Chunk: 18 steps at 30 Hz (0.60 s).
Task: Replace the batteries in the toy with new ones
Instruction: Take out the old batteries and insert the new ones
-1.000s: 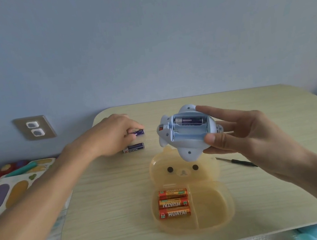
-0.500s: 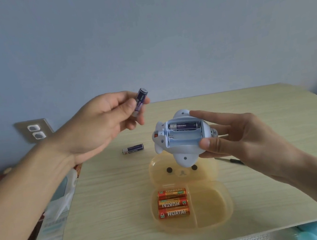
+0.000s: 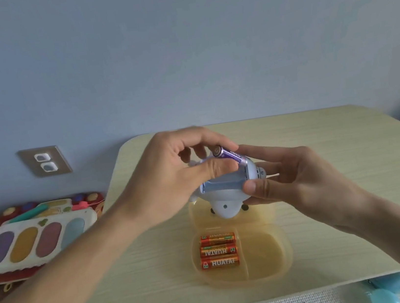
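Above the middle of the worktop, the right hand grips the pale blue toy with its open battery bay turned up toward the camera, thumb on the near edge and fingers behind. The left hand pinches a purple battery between thumb and fingertips at the far side of the bay. That battery sits tilted: its long axis runs from upper left to lower right, the metal end cap facing up and left toward the camera, the other end dipping against the right wall of the bay. Whether it is going in or coming out cannot be told from this alone; by the look of it, the step is seating a cell in the far slot, and the near slot shows bare plastic

If so, the next move calls for pressing the raised end down until the cell lies flat, polarity matched to the contacts, while the right hand steadies the toy. Below, three orange batteries lie side by side in the left compartment of an open yellow bear-shaped case, each with its long axis left to right
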Available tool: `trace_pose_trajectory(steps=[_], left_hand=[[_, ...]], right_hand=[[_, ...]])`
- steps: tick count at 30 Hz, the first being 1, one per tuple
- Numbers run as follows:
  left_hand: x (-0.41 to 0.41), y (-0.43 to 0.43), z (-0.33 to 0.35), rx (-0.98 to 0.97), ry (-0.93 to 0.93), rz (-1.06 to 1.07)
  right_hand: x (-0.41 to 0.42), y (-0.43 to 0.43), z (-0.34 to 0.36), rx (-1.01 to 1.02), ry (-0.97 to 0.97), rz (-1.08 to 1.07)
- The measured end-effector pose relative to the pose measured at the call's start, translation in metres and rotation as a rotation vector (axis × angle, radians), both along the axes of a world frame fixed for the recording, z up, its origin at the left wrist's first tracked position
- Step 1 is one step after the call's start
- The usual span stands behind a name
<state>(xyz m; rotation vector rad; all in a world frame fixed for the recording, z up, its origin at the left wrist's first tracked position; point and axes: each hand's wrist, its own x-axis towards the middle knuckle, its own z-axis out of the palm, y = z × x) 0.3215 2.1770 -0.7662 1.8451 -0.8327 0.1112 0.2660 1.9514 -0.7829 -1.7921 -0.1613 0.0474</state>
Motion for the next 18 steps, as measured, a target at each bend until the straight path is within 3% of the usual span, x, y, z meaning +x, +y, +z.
trace_pose_trajectory(steps=[8, 15, 18], left_hand=[[-0.009, 0.001, -0.009, 0.105, -0.082, 0.200], [-0.013, 0.000, -0.003, 0.347, -0.599, 0.205], [-0.014, 0.002, 0.000, 0.262, -0.511, 0.208]], right_hand=[[-0.003, -0.002, 0.001, 0.009, -0.001, -0.001], [-0.004, 0.003, 0.002, -0.087, -0.043, 0.000], [-0.003, 0.004, 0.005, -0.074, -0.039, -0.003]])
